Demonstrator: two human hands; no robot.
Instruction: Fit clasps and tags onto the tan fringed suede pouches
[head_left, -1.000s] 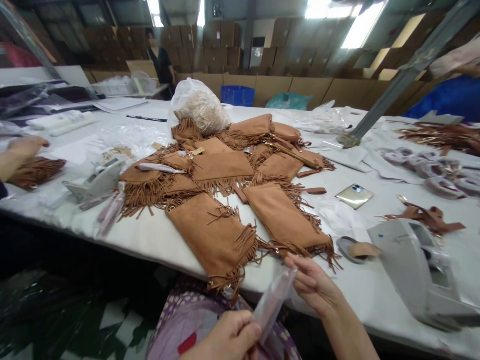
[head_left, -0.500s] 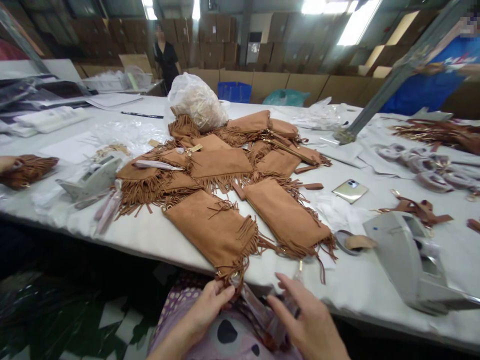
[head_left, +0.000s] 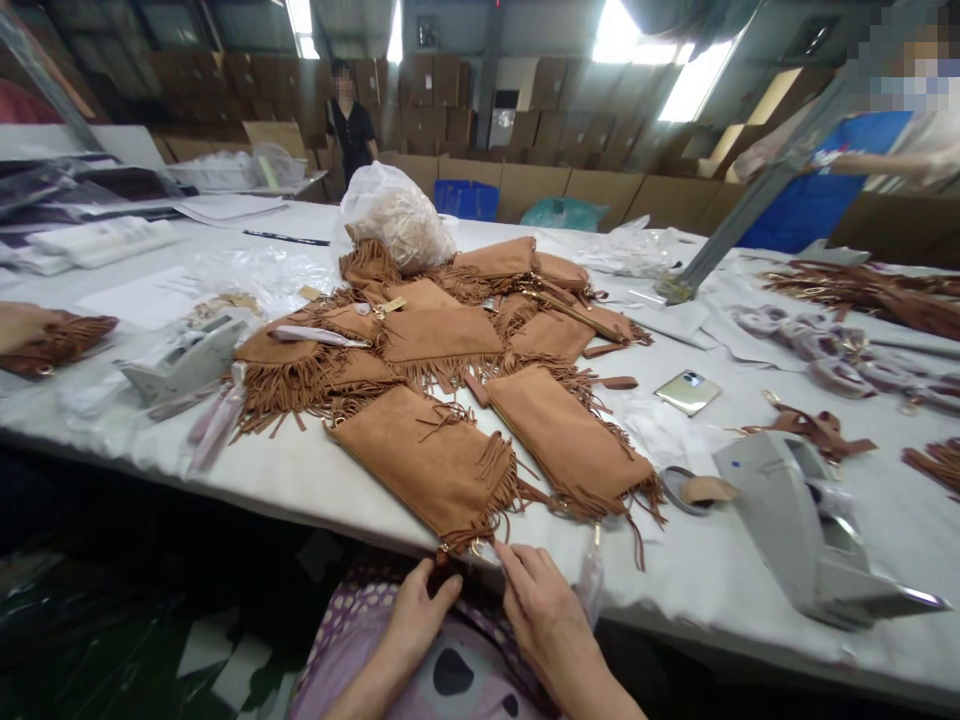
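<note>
A brown fringed suede pouch (head_left: 424, 460) lies at the table's front edge, its lower corner with a metal clasp hanging over the edge. My left hand (head_left: 421, 605) is at that corner, thumb and fingers closed on the brown strap (head_left: 444, 568). Close beside it on the right, my right hand (head_left: 536, 600) pinches something small and pale next to the clasp (head_left: 478, 547). Another fringed pouch (head_left: 570, 435) lies to the right, with a plastic-wrapped strap (head_left: 591, 580) hanging from its clasp over the edge.
More brown pouches (head_left: 442, 335) are piled behind, near a plastic bag (head_left: 397, 220). A grey tape dispenser (head_left: 795, 530) stands right, another (head_left: 187, 355) left. A phone (head_left: 688, 391) lies beyond. A metal post (head_left: 742, 210) rises at the right. People stand across the table.
My right hand has moved left, from open beside the wrapped strap to closed at the clasp. The wrapped material between my hands no longer shows. The fringe bundle at far right has come into view.
</note>
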